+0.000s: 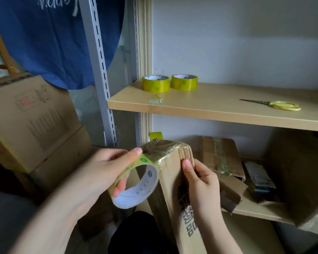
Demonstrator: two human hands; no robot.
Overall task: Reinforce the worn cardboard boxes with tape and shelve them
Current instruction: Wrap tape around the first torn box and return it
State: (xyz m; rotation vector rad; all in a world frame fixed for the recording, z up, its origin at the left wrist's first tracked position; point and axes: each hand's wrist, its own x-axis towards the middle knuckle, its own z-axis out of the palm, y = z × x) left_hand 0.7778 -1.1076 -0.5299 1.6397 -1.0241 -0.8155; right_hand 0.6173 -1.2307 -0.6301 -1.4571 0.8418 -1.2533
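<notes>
My left hand (106,169) holds the roll of tape (136,186), thumb laid over its outer rim and fingers hooked through the core. A strip runs from the roll straight onto the top end of the cardboard box (174,180), which stands tilted between my two hands with that end already wrapped in shiny tape. The roll touches the box's left face just under the top corner. My right hand (200,186) grips the box's right edge, thumb pressed flat on the front face near the top and the other fingers curled round behind it. Black printed characters run down the box's face below my thumb.

Far left, a stack of large boxes (31,121) sits under a hanging blue cloth (57,37), beside a grey slotted post (97,57). On the upper shelf (209,110) two more yellow-green rolls (170,83) stand side by side, touching or nearly so; yellow-handled scissors (277,105) lie well to their right. Another roll (155,136) peeks out behind the box's top. On the lower shelf (250,209), right of my hand, lies a torn, taped box (222,162), and beyond it a big open box (299,176).
</notes>
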